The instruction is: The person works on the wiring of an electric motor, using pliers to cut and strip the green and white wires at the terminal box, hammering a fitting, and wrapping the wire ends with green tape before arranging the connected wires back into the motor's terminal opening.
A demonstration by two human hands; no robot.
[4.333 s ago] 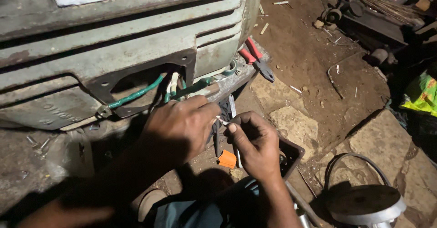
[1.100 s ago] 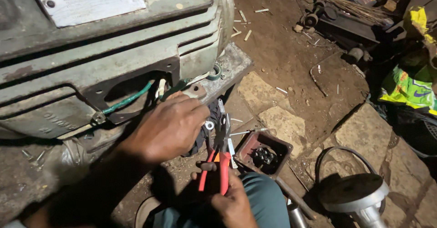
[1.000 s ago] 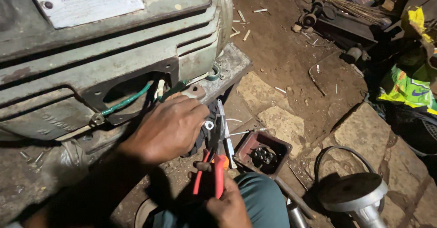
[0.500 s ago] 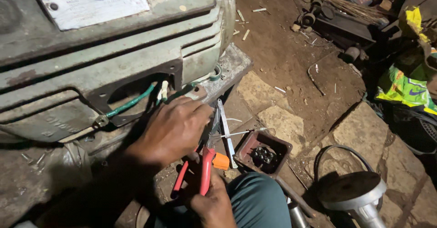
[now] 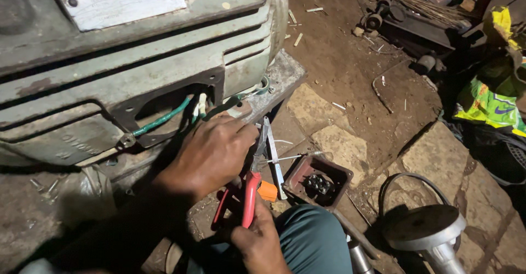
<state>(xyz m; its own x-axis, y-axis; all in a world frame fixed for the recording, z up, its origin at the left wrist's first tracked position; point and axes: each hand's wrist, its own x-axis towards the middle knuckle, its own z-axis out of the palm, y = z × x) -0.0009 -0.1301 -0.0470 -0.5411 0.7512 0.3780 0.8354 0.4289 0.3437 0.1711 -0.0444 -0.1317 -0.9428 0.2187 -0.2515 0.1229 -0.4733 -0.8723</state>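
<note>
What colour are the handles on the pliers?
Red, on the pliers in the right hand; the head view shows them.

Both hands bare: no gloves, rings or wristwear visible on the left hand (image 5: 211, 151) or the right hand (image 5: 262, 241). Left forearm uncovered along its visible length, largely in shadow; no sleeve can be made out. Below the right hand, a knee in teal-green trousers (image 5: 315, 241), fabric plain, lightly creased.

Your left hand (image 5: 211, 151) lies palm down, fingers curled forward, forearm stretching back to the lower left. Your right hand (image 5: 262, 240) sits low beneath it, fingers closed in a grip, thumb pointing up.
</note>
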